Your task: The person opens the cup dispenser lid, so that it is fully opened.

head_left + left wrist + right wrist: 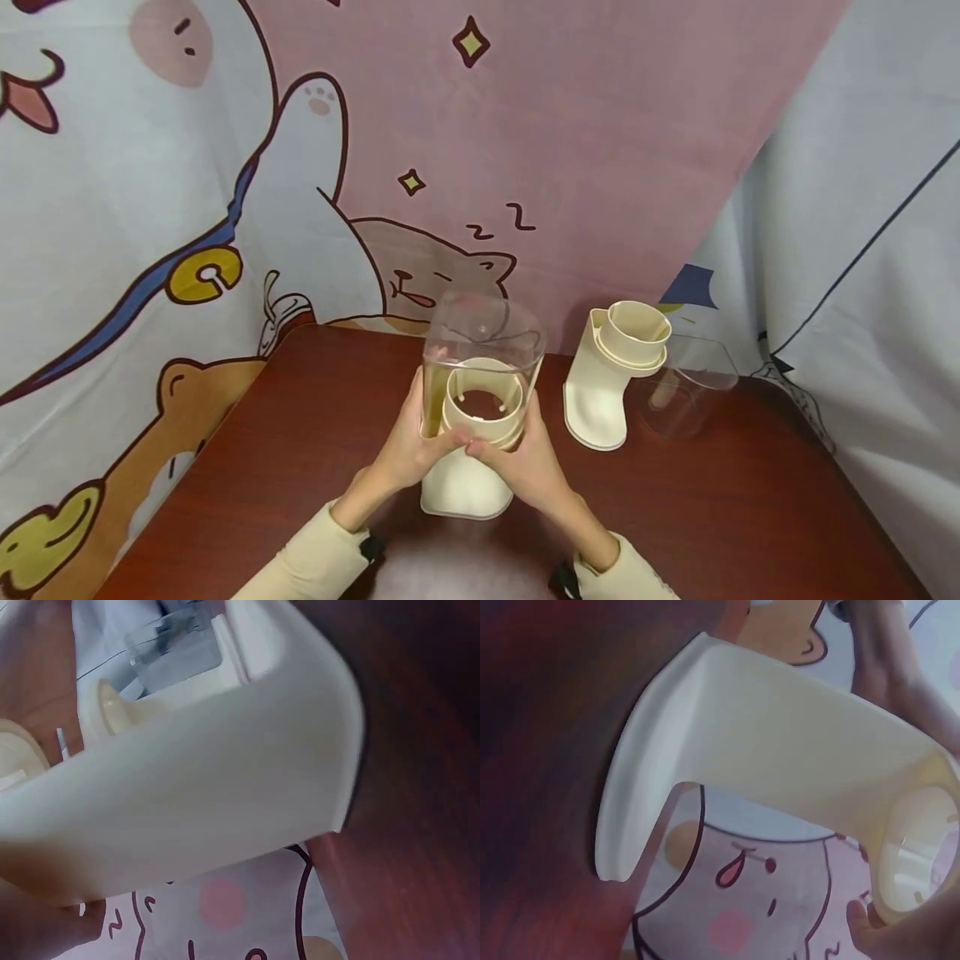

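Note:
A cream plastic stand (463, 487) with a round open collar is on the table in front of me. A clear plastic container (483, 321) is at its collar; whether the two are joined I cannot tell. My left hand (411, 443) grips the left side and my right hand (531, 467) the right, thumbs nearly meeting at the front of the collar. The left wrist view shows the stand's smooth side (225, 772) close up. In the right wrist view, the right hand (907, 934) is beside the collar (915, 862), with the stand's foot (641, 795) at left.
A second cream stand (600, 392) of similar shape stands to the right. Beside it is another clear container (701, 367). The dark red table (300, 433) meets a printed cloth backdrop (585, 150) at the back; a dark cable (870, 233) runs along the right-hand cloth.

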A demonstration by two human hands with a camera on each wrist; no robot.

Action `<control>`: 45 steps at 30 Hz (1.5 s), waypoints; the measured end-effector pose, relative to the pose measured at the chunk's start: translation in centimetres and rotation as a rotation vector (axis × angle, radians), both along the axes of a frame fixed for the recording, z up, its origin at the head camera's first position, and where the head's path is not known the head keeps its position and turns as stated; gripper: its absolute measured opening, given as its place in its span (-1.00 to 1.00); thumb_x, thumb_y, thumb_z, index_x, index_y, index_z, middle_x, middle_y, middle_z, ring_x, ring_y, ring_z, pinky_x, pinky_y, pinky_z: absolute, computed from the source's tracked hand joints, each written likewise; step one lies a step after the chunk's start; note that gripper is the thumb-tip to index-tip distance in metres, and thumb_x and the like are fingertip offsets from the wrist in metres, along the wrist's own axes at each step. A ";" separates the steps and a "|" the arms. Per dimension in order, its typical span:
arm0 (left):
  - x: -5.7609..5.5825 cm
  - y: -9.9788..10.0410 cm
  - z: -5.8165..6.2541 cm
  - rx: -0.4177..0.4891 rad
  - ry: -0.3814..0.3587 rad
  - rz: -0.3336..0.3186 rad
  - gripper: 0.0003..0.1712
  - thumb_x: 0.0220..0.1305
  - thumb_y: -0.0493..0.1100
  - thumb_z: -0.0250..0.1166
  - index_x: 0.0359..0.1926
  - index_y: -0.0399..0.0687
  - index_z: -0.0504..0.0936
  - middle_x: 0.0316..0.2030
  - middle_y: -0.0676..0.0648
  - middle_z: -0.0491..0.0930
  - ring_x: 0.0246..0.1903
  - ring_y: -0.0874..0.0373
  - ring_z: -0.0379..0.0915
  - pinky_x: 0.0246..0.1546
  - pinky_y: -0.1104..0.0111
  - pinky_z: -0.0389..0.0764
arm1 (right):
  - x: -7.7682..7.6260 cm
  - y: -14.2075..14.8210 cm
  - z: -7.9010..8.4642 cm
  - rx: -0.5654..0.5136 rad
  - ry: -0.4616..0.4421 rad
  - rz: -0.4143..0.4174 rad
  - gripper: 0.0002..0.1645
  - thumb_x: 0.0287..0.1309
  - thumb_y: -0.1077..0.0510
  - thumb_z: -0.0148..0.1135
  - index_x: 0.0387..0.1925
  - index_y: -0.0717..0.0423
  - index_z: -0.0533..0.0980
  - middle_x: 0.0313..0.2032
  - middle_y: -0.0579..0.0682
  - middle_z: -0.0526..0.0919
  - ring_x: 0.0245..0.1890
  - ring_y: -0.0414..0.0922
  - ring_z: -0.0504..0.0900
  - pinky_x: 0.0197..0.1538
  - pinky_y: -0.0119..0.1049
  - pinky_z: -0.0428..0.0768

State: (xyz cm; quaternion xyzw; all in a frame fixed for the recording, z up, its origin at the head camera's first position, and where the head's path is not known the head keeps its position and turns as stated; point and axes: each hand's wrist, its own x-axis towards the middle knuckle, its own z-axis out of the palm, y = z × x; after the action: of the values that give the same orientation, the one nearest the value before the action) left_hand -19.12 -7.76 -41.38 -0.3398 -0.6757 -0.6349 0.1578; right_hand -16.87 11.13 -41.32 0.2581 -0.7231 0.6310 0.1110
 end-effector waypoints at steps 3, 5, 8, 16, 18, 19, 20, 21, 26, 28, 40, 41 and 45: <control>1.6 -0.2 -0.5 -0.020 0.029 0.028 0.26 0.16 0.42 0.29 0.58 -0.12 -0.13 0.41 -0.22 0.21 0.42 0.11 0.14 0.45 0.45 0.09 | 1.3 -0.1 -0.4 -0.012 0.033 0.031 0.20 -0.01 -0.12 0.55 0.52 -0.11 0.01 0.29 0.08 0.41 0.26 -0.15 0.45 0.31 -0.40 0.42; 2.6 -0.5 -0.8 -0.041 0.059 0.050 0.28 0.17 0.43 0.28 0.58 -0.18 -0.15 0.40 -0.23 0.22 0.42 0.12 0.14 0.45 0.46 0.07 | 2.1 -0.2 -0.6 -0.036 0.061 0.078 0.22 0.02 -0.12 0.53 0.53 -0.05 -0.02 0.30 0.11 0.39 0.27 -0.13 0.45 0.32 -0.40 0.42; 3.6 -0.9 -1.2 -0.033 0.077 0.035 0.28 0.18 0.41 0.29 0.57 -0.20 -0.15 0.40 -0.23 0.22 0.41 0.12 0.17 0.44 0.46 0.10 | 2.9 -0.5 -0.7 -0.071 0.084 0.147 0.23 0.04 -0.10 0.51 0.53 0.03 -0.05 0.33 0.14 0.36 0.29 -0.05 0.45 0.32 -0.33 0.45; 3.0 -1.3 -2.3 0.002 0.092 -0.116 0.30 0.17 0.28 0.39 0.56 -0.23 -0.22 0.42 -0.25 0.21 0.36 0.09 0.26 0.39 0.42 0.24 | 2.5 0.0 0.7 -0.053 0.106 0.163 0.28 0.04 -0.30 0.43 0.54 0.06 -0.09 0.44 0.14 0.22 0.38 -0.10 0.32 0.37 -0.39 0.36; 2.9 -1.3 -2.9 -0.014 0.105 -0.119 0.33 0.14 0.26 0.42 0.55 -0.26 -0.23 0.42 -0.26 0.20 0.35 0.09 0.27 0.39 0.43 0.24 | 1.9 -0.1 1.8 -0.105 0.166 0.182 0.30 0.05 -0.34 0.39 0.53 0.18 -0.09 0.46 0.24 0.17 0.43 -0.06 0.28 0.40 -0.38 0.32; 2.9 -1.3 -3.2 -0.023 0.113 -0.113 0.34 0.13 0.26 0.43 0.55 -0.27 -0.22 0.42 -0.27 0.20 0.35 0.08 0.27 0.39 0.44 0.24 | 1.5 -0.3 2.4 -0.145 0.202 0.199 0.31 0.06 -0.34 0.38 0.51 0.26 -0.10 0.46 0.29 0.15 0.44 -0.02 0.28 0.41 -0.34 0.33; 2.8 -1.2 -3.4 -0.032 0.119 -0.107 0.34 0.12 0.26 0.44 0.55 -0.28 -0.22 0.41 -0.27 0.21 0.34 0.07 0.27 0.39 0.43 0.24 | 1.2 -0.4 3.0 -0.179 0.233 0.208 0.32 0.06 -0.33 0.39 0.50 0.31 -0.10 0.45 0.31 0.15 0.45 0.00 0.28 0.42 -0.31 0.33; 2.8 -1.1 -3.5 -0.042 0.114 -0.102 0.34 0.11 0.27 0.44 0.55 -0.26 -0.21 0.40 -0.26 0.23 0.33 0.08 0.28 0.39 0.44 0.24 | 0.8 -0.6 3.5 -0.201 0.270 0.216 0.34 0.05 -0.32 0.39 0.48 0.36 -0.10 0.44 0.34 0.17 0.44 0.02 0.29 0.42 -0.28 0.33; 2.7 -0.7 -3.6 -0.067 0.088 -0.105 0.36 0.09 0.29 0.45 0.56 -0.20 -0.22 0.42 -0.23 0.21 0.33 0.07 0.27 0.39 0.43 0.24 | 0.1 -0.6 4.6 -0.261 0.354 0.228 0.36 0.00 -0.30 0.45 0.43 0.46 -0.08 0.39 0.39 0.24 0.38 0.09 0.41 0.41 -0.15 0.38; 2.7 -0.7 -3.6 -0.076 0.091 -0.097 0.37 0.09 0.31 0.44 0.56 -0.20 -0.23 0.44 -0.23 0.18 0.35 0.08 0.26 0.41 0.44 0.20 | 0.3 -0.7 4.6 -0.283 0.361 0.232 0.36 0.00 -0.28 0.46 0.43 0.47 -0.07 0.37 0.40 0.27 0.35 0.10 0.44 0.39 -0.18 0.41; 2.7 -1.2 -2.9 -0.125 0.068 -0.085 0.45 0.03 0.36 0.45 0.58 -0.14 -0.30 0.47 -0.21 0.16 0.33 0.11 0.28 0.41 0.45 0.18 | 0.3 -1.7 4.7 -0.372 0.427 0.204 0.27 0.10 -0.21 0.44 0.42 0.48 -0.06 0.27 0.31 0.42 0.24 0.11 0.54 0.27 -0.18 0.53; 2.7 -1.2 -2.9 -0.130 0.067 -0.082 0.45 0.02 0.37 0.45 0.58 -0.14 -0.28 0.46 -0.20 0.18 0.33 0.11 0.28 0.41 0.45 0.18 | 0.3 -1.7 4.7 -0.373 0.429 0.199 0.26 0.11 -0.21 0.43 0.41 0.49 -0.06 0.27 0.32 0.42 0.24 0.11 0.55 0.27 -0.18 0.54; 2.5 -1.1 -2.9 -0.131 0.110 -0.073 0.41 0.03 0.37 0.44 0.56 -0.21 -0.21 0.41 -0.22 0.23 0.31 0.08 0.30 0.40 0.44 0.21 | 0.3 -1.8 4.6 -0.385 0.426 0.194 0.23 0.12 -0.20 0.43 0.41 0.48 -0.04 0.25 0.35 0.42 0.22 0.11 0.56 0.24 -0.18 0.56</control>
State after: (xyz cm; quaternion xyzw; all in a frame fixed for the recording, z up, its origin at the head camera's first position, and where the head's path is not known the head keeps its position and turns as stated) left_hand -16.63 -8.91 -44.32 -0.4081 -0.6933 -0.5750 0.1487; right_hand -16.56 9.35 -36.68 0.4268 -0.5225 0.6957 0.2464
